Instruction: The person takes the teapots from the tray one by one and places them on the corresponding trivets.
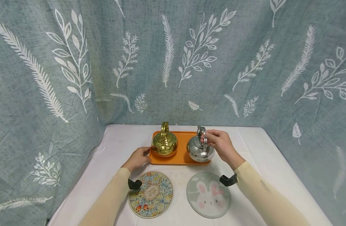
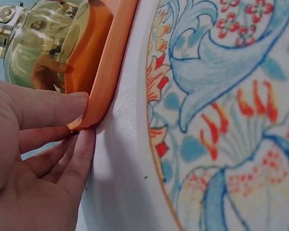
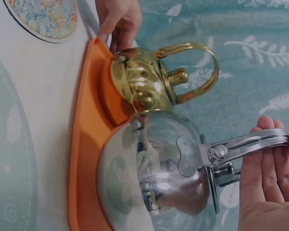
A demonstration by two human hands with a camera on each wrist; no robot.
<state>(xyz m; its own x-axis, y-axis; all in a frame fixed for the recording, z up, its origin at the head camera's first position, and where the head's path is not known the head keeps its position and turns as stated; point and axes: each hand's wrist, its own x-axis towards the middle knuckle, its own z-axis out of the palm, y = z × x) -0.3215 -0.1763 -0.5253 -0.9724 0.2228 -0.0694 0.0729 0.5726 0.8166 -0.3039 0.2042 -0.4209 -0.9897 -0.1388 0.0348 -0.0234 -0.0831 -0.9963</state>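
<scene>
An orange tray (image 1: 182, 159) bears two shiny kettles, a gold one (image 1: 165, 145) on its left and a silver one (image 1: 200, 151) on its right. My left hand (image 1: 137, 158) pinches the tray's near left corner, thumb (image 2: 62, 103) on the rim and fingers beneath it. With my right hand (image 1: 221, 144) I hold the silver kettle's upright handle (image 3: 253, 147), the fingers passing under the bar. In the right wrist view the gold kettle's handle (image 3: 202, 48) stands raised with no hand on it.
Nearer than the tray lie two round mats: a floral one (image 1: 150, 208) at left and a grey-green bunny one (image 1: 209, 197) at right. A white cloth covers the table (image 1: 249, 138). Blue-green leaf-patterned curtains (image 1: 150, 62) hang behind and at both sides.
</scene>
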